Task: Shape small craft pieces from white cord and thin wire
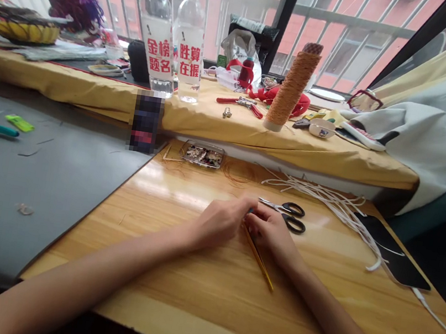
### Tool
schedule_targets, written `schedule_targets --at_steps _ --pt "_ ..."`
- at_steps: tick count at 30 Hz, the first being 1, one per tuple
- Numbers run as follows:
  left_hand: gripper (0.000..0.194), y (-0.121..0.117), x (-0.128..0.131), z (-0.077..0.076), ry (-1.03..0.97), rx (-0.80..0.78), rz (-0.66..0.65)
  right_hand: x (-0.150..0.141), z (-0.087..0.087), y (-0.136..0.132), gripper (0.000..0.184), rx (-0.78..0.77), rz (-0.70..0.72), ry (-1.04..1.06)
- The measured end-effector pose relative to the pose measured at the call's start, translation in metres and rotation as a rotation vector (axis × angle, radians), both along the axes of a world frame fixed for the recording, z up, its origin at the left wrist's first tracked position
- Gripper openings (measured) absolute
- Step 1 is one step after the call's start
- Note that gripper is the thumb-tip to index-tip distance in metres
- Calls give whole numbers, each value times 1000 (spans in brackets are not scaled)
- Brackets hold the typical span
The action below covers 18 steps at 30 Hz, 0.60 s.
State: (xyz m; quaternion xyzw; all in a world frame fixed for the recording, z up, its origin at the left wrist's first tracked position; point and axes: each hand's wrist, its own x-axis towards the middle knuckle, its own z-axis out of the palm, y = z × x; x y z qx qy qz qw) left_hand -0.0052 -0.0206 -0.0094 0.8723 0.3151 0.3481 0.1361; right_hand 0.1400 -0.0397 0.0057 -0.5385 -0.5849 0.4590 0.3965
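Note:
My left hand point(221, 220) and my right hand point(273, 235) meet over the middle of the wooden table point(173, 277). Both are closed, fingertips pressed together. A tiny blue spot shows between them; whatever they pinch is mostly hidden by the fingers. A thin gold-coloured stick point(258, 257) slants from below the fingertips toward the table's front edge; I cannot tell whether a hand touches its upper end. Just behind my right hand lie scissors point(292, 224) with black handles, blades pointing left.
A clear box point(202, 154) of small beads stands at the back. White cords point(323, 196) and a phone point(392, 251) on a cable lie to the right. Along the sill are two bottles point(190, 45), red-handled pliers point(241, 103) and an orange thread spool point(292, 88). A grey mat point(56, 187) covers the left.

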Motion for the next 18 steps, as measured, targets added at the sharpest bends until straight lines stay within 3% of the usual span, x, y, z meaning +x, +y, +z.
schedule_targets --at_steps 4,7,11,13,18 --pt "30 -3 0 0 16 96 -66 2 0 0 11 -31 -28 42" --pt "26 -2 0 1 -29 104 -28 4 -1 3 14 -99 -95 177" --pt "21 -1 1 0 -21 142 -111 7 0 5 18 -159 -163 384" --pt "20 0 2 1 -3 81 -108 9 2 7 17 -181 -172 479" --pt "35 7 4 7 -146 -310 -77 13 6 8 16 -218 -117 555"
